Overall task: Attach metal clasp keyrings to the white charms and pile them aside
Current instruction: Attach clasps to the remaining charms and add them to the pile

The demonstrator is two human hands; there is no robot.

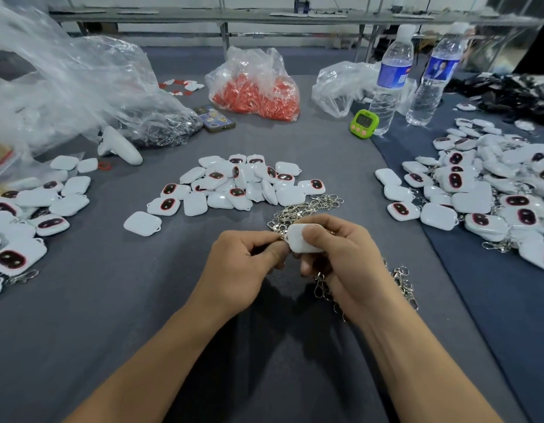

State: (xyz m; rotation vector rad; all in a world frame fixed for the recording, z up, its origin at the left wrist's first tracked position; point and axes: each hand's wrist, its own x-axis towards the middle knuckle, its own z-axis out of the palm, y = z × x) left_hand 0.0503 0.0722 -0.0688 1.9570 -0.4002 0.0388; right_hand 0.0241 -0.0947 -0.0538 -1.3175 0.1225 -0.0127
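Bare and close to the lens, the left forearm [160,355] and right forearm [417,346] reach in from the near edge of the desk [136,294], which is covered in grey cloth. Along the right edge spreads the biggest heap of white charms [484,190], many with metal clasps already on them (the finished pile, by the look of it). A smaller heap of plain charms [240,184] sits at the middle of the desk. A tangle of loose clasp keyrings [307,207] lies between that heap and the hands.

The right hand [341,257] grips one white charm [301,239] just above the cloth, thumb pressed across its top and fingers curled beneath. The left hand [243,264] pinches a small clasp keyring [281,238] between thumb and forefinger, touching the charm's left corner.

The charm's long axis runs left to right, its loop end pointing at the left hand, so that hand is the nearer one for threading the ring. Whether the ring is already through the loop cannot be told; fingers hide it. For setting aside, the big heap lies to the right, nearer the right hand.
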